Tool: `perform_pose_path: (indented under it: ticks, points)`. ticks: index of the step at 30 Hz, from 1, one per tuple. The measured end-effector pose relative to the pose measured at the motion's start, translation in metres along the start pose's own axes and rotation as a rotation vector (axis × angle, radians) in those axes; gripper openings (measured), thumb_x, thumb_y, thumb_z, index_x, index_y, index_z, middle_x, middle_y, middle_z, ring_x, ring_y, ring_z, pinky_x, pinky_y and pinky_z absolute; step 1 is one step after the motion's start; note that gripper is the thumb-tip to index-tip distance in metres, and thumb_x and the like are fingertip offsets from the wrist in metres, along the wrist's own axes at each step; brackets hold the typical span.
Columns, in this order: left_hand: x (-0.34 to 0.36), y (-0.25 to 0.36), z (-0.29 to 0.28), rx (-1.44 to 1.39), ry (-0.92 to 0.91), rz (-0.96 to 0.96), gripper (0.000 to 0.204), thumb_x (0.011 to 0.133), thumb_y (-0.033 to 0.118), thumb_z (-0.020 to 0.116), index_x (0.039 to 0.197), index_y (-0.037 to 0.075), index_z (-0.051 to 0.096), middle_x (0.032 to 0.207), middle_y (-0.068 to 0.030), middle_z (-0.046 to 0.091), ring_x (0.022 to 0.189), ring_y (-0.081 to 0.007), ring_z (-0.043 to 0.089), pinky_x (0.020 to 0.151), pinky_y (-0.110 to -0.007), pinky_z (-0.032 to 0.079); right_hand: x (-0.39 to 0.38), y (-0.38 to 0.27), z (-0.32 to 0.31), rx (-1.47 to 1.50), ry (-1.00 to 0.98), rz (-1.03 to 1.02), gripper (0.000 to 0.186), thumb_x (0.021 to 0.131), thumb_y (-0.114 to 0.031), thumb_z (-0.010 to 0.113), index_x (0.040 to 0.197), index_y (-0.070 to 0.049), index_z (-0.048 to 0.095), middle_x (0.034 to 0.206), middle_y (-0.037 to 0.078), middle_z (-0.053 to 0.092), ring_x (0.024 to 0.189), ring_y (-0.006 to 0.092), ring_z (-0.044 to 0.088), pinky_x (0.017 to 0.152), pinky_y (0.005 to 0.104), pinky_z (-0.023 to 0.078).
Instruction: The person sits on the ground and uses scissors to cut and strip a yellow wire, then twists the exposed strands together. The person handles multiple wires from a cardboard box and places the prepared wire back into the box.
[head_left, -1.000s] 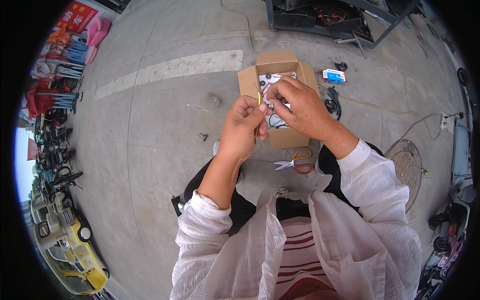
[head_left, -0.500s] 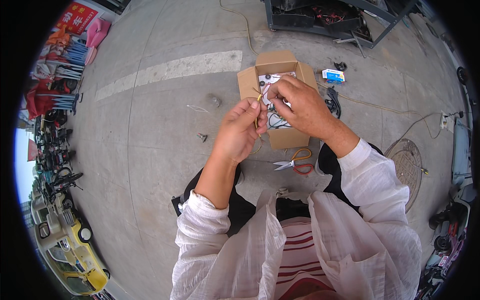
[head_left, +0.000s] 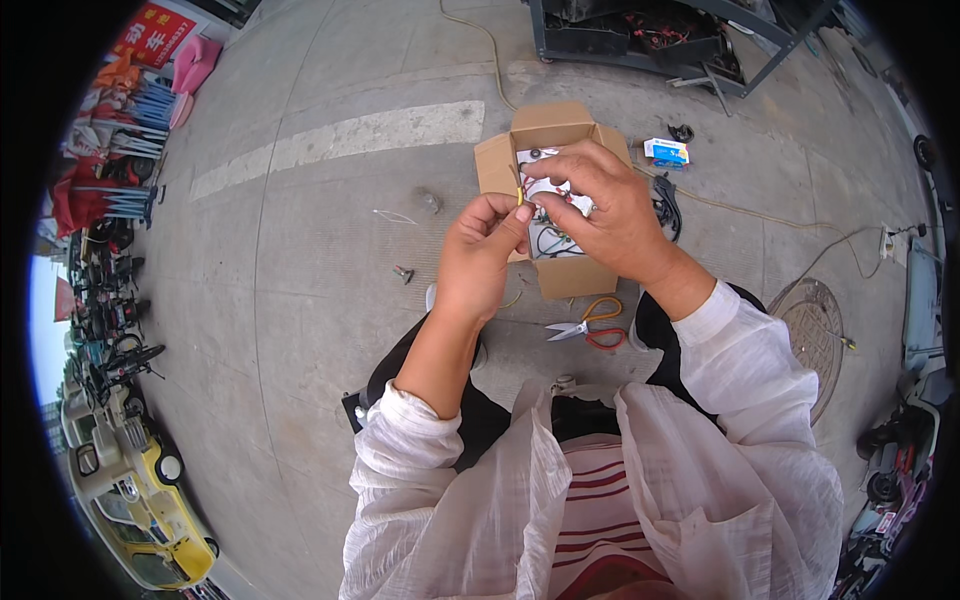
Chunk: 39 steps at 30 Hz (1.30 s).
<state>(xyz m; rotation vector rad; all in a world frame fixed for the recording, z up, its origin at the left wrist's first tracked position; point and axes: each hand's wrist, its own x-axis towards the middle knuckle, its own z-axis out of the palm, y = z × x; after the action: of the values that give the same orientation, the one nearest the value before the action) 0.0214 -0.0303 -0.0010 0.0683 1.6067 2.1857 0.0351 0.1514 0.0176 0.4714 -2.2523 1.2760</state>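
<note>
Over an open cardboard box (head_left: 577, 279), my left hand (head_left: 478, 250) pinches a yellow wire (head_left: 520, 194) between thumb and forefinger. The wire's end points up and looks bare and brownish. My right hand (head_left: 612, 207) is just to its right, thumb and forefinger apart around the wire's tip, with nothing visible between them. Whether a fingertip touches the tip I cannot tell. Partly hidden by my hands, several small parts and thin wires (head_left: 552, 240) lie in the box on a white sheet. Scissors (head_left: 570, 328) with one yellow and one red handle lie on the floor below the box.
Right of the box are a small blue-and-white carton (head_left: 667, 152), a black cable (head_left: 665, 205) and a long cord (head_left: 750, 208). A metal cart (head_left: 640, 55) stands beyond. Small scraps (head_left: 404, 273) lie to the left. A round manhole cover (head_left: 812, 335) is at right.
My right thumb and forefinger have spread apart and shifted toward the wire's tip. My left hand has turned slightly, its fingers curled more tightly around the wire.
</note>
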Motion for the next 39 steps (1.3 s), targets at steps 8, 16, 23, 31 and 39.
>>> perform_pose_path:
  ticks: [8,16,23,31,39]
  points:
    - [-0.001,-0.001,0.000,-0.058,0.002,-0.033,0.018,0.101,0.016,0.062,0.111,0.002,0.068,0.085,0.0015,0.061,0.075,-0.0086,0.051,0.070,-0.023,0.041,-0.004,0.002,0.002,0.066,-0.051,0.134,0.017,0.086,-0.012,0.074,0.100,-0.007,0.068,0.090,0.007,0.063,0.081,0.0249,0.064,0.076,0.0372,0.050]
    - [0.000,-0.004,-0.001,-0.065,-0.020,0.038,0.019,0.103,0.015,0.060,0.111,0.001,0.069,0.091,0.0007,0.065,0.079,-0.0084,0.048,0.073,-0.024,0.040,-0.003,-0.006,-0.001,0.104,-0.031,0.133,0.044,0.085,-0.020,0.073,0.127,-0.007,0.068,0.104,0.010,0.059,0.100,0.0251,0.058,0.087,0.0357,0.047]
    - [-0.002,-0.002,0.000,-0.035,0.015,0.032,0.018,0.102,0.015,0.060,0.111,0.002,0.070,0.093,0.0003,0.067,0.078,-0.0080,0.047,0.073,-0.024,0.040,-0.005,-0.010,-0.001,0.020,-0.067,0.063,0.042,0.085,-0.022,0.072,0.124,-0.005,0.070,0.100,0.010,0.058,0.098,0.0258,0.056,0.089,0.0369,0.044]
    - [-0.003,0.000,0.005,0.194,0.096,0.115,0.017,0.101,0.013,0.063,0.110,0.001,0.070,0.091,0.0011,0.067,0.078,-0.0081,0.051,0.073,-0.024,0.042,-0.005,-0.005,-0.001,0.031,-0.024,0.082,0.020,0.087,-0.014,0.070,0.105,-0.005,0.074,0.094,0.008,0.064,0.093,0.0250,0.061,0.083,0.0369,0.048]
    - [-0.007,0.002,0.011,0.761,0.201,0.402,0.012,0.095,0.011,0.070,0.101,0.001,0.072,0.090,-0.0047,0.066,0.079,-0.0115,0.058,0.071,-0.026,0.047,-0.003,-0.005,-0.004,0.063,-0.060,0.295,0.011,0.085,-0.011,0.072,0.094,-0.004,0.073,0.089,0.008,0.066,0.086,0.0217,0.065,0.076,0.0346,0.051]
